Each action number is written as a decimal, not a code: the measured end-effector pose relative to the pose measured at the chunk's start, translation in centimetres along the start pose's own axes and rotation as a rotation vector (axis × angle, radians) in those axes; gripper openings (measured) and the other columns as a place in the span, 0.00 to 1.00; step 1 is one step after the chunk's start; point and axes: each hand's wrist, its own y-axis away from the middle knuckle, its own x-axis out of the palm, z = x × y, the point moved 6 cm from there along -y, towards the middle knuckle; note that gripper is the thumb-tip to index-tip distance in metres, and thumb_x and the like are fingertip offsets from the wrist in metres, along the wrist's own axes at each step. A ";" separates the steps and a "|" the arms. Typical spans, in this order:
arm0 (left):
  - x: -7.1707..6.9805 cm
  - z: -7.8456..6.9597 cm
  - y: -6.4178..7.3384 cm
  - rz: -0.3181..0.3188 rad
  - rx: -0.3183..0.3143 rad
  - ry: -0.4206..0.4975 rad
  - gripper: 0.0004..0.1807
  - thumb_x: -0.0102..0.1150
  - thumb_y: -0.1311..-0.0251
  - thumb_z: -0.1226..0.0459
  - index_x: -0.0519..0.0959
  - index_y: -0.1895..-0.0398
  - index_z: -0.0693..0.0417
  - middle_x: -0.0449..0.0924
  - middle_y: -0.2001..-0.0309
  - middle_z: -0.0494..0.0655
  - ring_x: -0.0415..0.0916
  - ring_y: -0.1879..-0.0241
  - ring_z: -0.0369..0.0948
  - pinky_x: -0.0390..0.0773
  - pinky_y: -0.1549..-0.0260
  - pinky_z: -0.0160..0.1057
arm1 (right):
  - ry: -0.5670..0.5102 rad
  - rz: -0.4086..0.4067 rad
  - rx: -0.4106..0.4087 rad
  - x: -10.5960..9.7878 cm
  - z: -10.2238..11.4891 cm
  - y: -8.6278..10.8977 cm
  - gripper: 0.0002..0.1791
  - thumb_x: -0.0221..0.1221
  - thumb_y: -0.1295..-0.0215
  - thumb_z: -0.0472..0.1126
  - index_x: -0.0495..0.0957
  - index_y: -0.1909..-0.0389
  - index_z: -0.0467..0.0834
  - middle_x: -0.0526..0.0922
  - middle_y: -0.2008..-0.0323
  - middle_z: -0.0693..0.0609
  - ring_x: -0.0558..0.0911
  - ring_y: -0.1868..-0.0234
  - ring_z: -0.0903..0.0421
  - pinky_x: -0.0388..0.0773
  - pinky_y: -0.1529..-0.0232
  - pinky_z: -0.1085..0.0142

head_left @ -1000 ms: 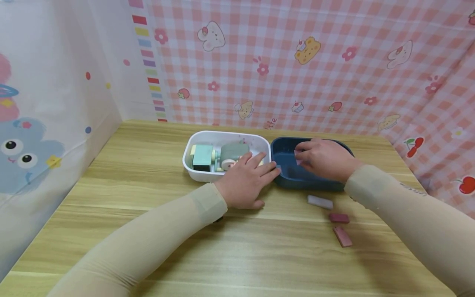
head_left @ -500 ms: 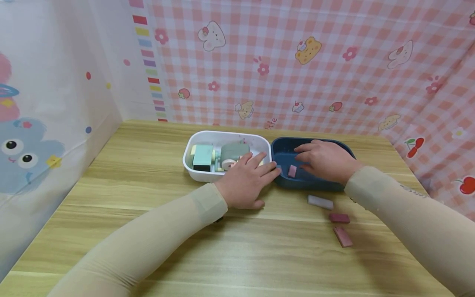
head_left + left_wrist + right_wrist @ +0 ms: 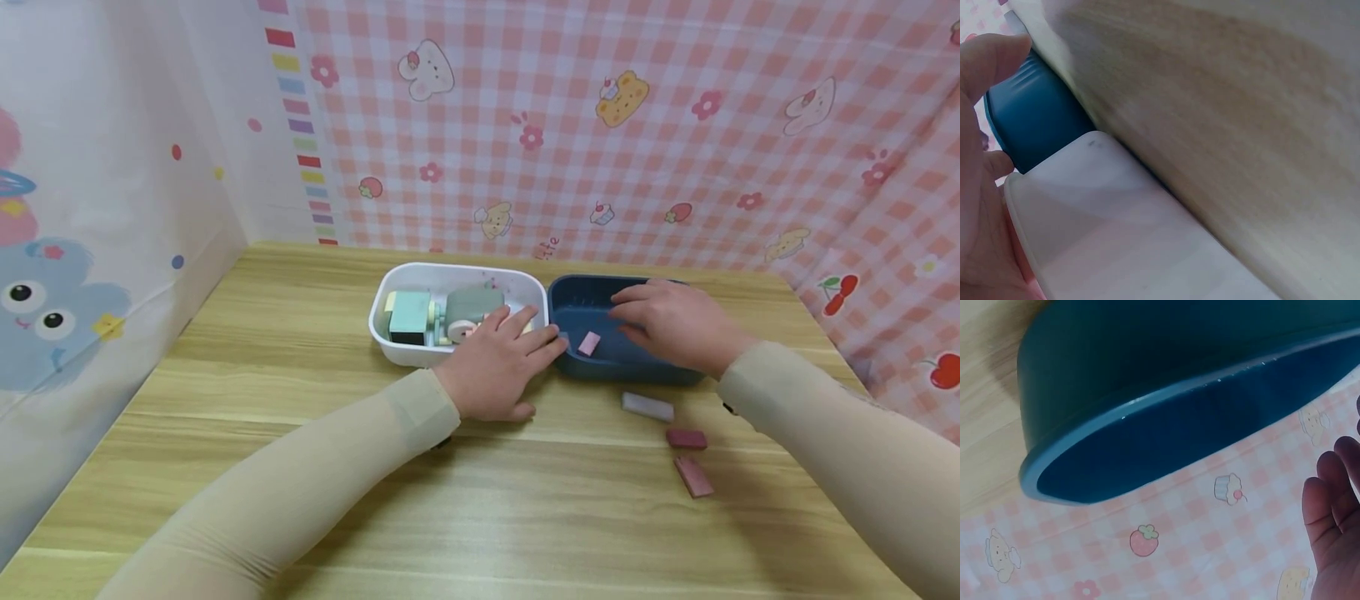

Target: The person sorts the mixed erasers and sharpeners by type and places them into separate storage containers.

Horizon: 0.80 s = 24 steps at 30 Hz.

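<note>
In the head view my left hand (image 3: 498,367) lies with spread fingers over the near right rim of a white box (image 3: 390,354), its fingertips reaching the neighbouring dark blue box (image 3: 637,372). A small pink block (image 3: 588,343) rests on the blue box's floor, near its left end. Above that box hovers my right hand (image 3: 678,325), fingers relaxed and holding nothing that I can see. The right wrist view shows the right hand's fingers (image 3: 1317,506) apart from the blue rim. Inside the white box are a mint green block-shaped toy (image 3: 410,315) and a grey-green piece (image 3: 476,303), partly hidden by my left hand.
On the wooden table (image 3: 525,508), in front of the blue box, lie a pale grey block (image 3: 647,407), a dark red block (image 3: 686,439) and a dusty pink block (image 3: 693,477). A pink checked cloth (image 3: 562,183) hangs behind the boxes.
My right hand has let go of the small pink block, which now lies in the blue box, and has drawn back to the right. The left hand has stayed in place.
</note>
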 end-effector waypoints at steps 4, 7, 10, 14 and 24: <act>0.0 0.0 0.0 0.015 -0.005 0.009 0.54 0.57 0.37 0.29 0.53 0.14 0.41 0.55 0.15 0.44 0.47 0.16 0.55 0.54 0.19 0.60 | -0.026 -0.017 0.008 -0.7 0.0 0.9 0.14 0.72 0.35 0.38 0.89 0.50 0.39 0.89 0.47 0.42 0.88 0.46 0.42 0.85 0.45 0.45; -0.1 0.0 0.0 0.016 -0.007 0.019 0.54 0.58 0.37 0.30 0.53 0.14 0.41 0.55 0.15 0.44 0.47 0.16 0.55 0.54 0.19 0.60 | -0.036 -0.016 0.006 -1.0 0.1 1.9 0.13 0.72 0.35 0.38 0.89 0.51 0.40 0.90 0.49 0.42 0.88 0.48 0.43 0.85 0.47 0.46; -0.1 0.0 0.0 0.011 -0.005 0.025 0.54 0.58 0.37 0.31 0.53 0.14 0.41 0.55 0.15 0.44 0.47 0.16 0.55 0.54 0.19 0.60 | -0.039 -0.021 0.007 -1.3 0.3 3.1 0.13 0.73 0.37 0.38 0.90 0.52 0.41 0.90 0.50 0.44 0.88 0.49 0.44 0.86 0.48 0.47; -0.2 0.0 0.0 0.009 -0.001 0.023 0.53 0.58 0.37 0.31 0.53 0.14 0.41 0.55 0.15 0.44 0.48 0.16 0.55 0.54 0.20 0.60 | -0.044 -0.039 0.004 -1.6 0.8 4.6 0.15 0.76 0.41 0.38 0.90 0.53 0.42 0.91 0.51 0.45 0.89 0.51 0.45 0.87 0.50 0.47; -0.3 0.0 0.1 -0.004 0.006 0.019 0.53 0.58 0.37 0.31 0.54 0.14 0.42 0.57 0.16 0.45 0.49 0.16 0.56 0.56 0.20 0.60 | -0.083 0.029 -0.016 -1.3 2.2 7.9 0.17 0.80 0.48 0.42 0.92 0.55 0.50 0.91 0.52 0.54 0.88 0.53 0.52 0.88 0.57 0.54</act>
